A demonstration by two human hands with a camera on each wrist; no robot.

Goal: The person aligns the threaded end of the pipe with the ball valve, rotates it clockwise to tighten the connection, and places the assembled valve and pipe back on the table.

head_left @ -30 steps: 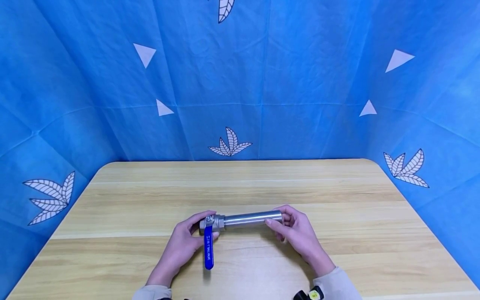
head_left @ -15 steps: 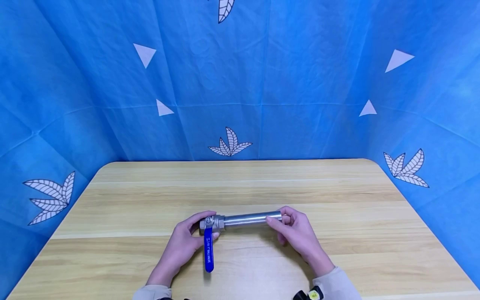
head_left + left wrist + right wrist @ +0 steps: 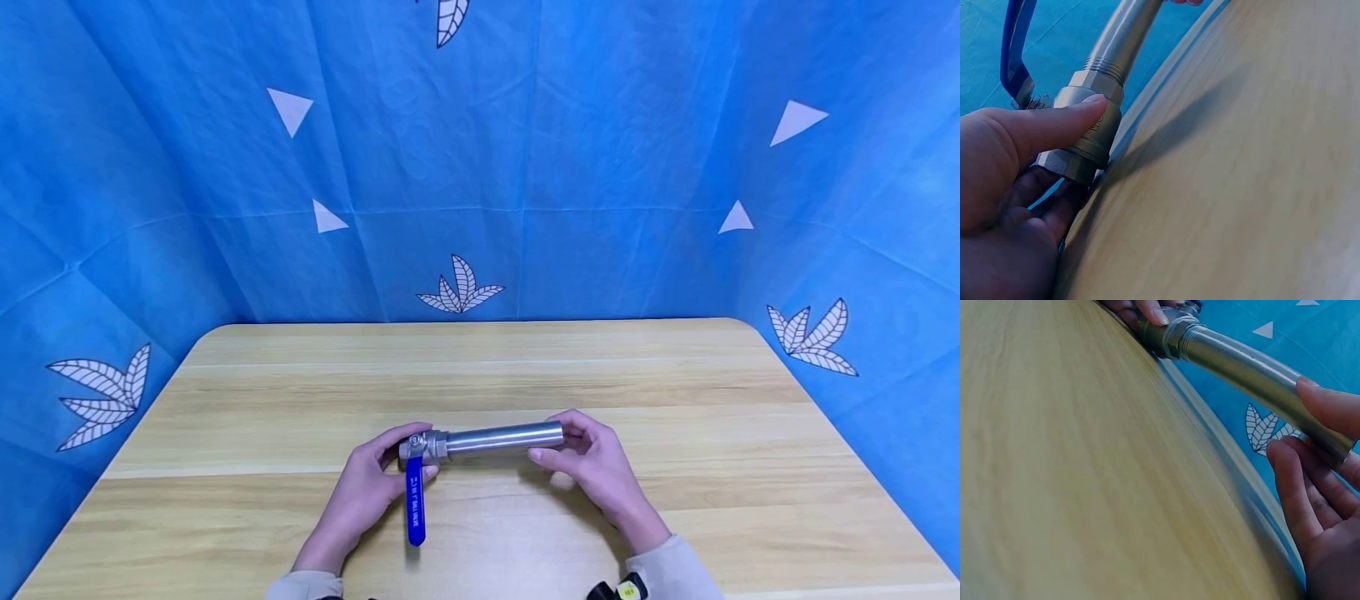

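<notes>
My left hand (image 3: 362, 490) grips a steel ball valve (image 3: 437, 447), thumb on the near side and fingers round the far side. The valve's blue lever (image 3: 416, 508) points toward me. A steel pipe (image 3: 498, 438) runs rightward from the valve, and several threads (image 3: 1104, 67) show at the joint in the left wrist view. At the pipe's free end, my right hand (image 3: 598, 467) holds it between thumb and fingers. In the right wrist view, the thumb (image 3: 1329, 406) lies along the pipe, with curled fingers under it. Valve and pipe are held level, close over the table.
The light wooden table (image 3: 480, 367) extends beyond and to both sides of the hands. A blue cloth (image 3: 600, 167) with white leaf and triangle prints hangs behind it and along both sides. A black wrist strap (image 3: 618, 588) sits at the right sleeve.
The right thumb has slid down over the pipe toward its lower side, while the right fingers shifted round the end. The lever has tipped slightly lower. The left hand has stayed in place.
</notes>
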